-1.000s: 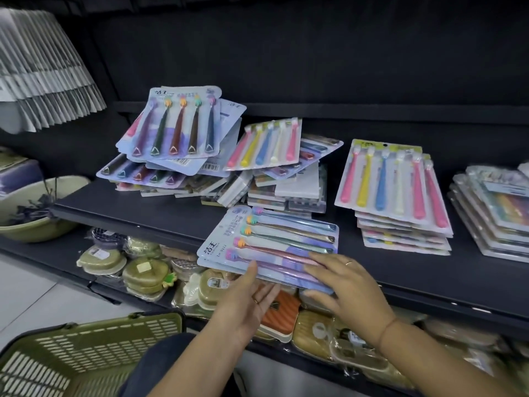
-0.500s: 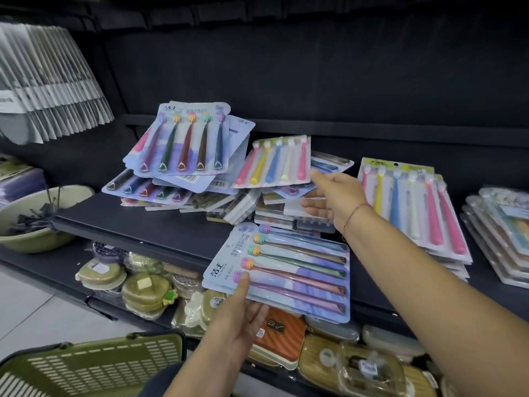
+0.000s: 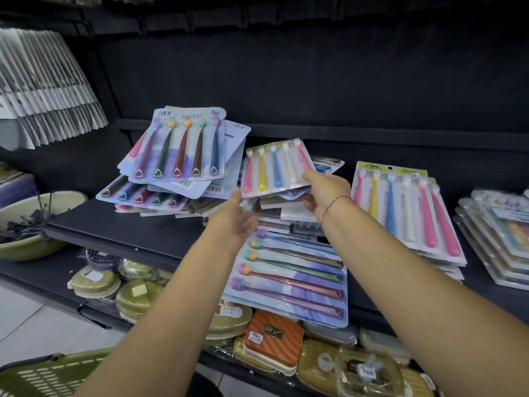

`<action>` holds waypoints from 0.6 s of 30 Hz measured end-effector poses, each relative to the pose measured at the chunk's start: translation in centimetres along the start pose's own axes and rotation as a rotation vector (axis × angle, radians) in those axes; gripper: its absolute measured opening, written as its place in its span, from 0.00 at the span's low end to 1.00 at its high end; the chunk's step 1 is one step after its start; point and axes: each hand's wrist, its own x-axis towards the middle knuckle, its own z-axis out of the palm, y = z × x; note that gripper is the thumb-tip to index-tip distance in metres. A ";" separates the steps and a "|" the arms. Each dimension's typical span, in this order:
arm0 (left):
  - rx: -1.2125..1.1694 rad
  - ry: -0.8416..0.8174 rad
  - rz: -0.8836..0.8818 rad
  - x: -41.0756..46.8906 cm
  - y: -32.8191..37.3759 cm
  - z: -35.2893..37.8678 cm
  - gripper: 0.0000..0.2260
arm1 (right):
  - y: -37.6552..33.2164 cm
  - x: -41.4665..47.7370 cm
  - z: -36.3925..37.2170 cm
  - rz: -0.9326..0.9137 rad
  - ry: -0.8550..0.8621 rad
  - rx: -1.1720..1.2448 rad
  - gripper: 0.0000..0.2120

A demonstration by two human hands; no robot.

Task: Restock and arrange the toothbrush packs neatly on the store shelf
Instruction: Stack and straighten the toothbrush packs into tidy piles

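Toothbrush pack — right hand pinching, left hand touching

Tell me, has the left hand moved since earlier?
Yes: the left hand rose from the blue pack at the shelf front to the pastel pack.

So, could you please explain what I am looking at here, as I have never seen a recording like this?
No machine here: a person wears a camera on the head, looking down at both bare hands, so there is one view. The dark shelf carries toothbrush packs: an untidy heap on the left, a neater stack to the right, and a blue pack lying flat over the front edge. The right grip pinches the pastel pack atop the middle pile, thumb above, fingers beneath. The left grip reaches its lower left corner; its fingers are hidden, so I cannot tell whether it holds. A green basket sits below.
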 end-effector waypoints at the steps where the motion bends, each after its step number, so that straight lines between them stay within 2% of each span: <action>1: -0.024 -0.046 -0.058 0.6 0.1 0.6 0.23 | -0.2 -0.1 -0.5 -0.007 0.016 0.011 0.08; 5: 0.019 -0.141 -0.019 1.5 -0.8 1.7 0.12 | -0.3 -2.1 -4.3 -0.060 -0.004 0.121 0.04; 10: 0.075 -0.232 0.212 0.1 -3.4 4.5 0.03 | 0.7 -5.3 -10.5 -0.109 0.009 0.170 0.03; 14: 0.193 -0.351 0.346 -2.2 -5.6 8.4 0.07 | 1.4 -6.8 -15.4 -0.153 0.108 0.326 0.04; 18: 0.570 -0.381 0.475 -2.3 -8.7 11.4 0.22 | 2.1 -6.2 -18.6 -0.117 0.270 0.438 0.04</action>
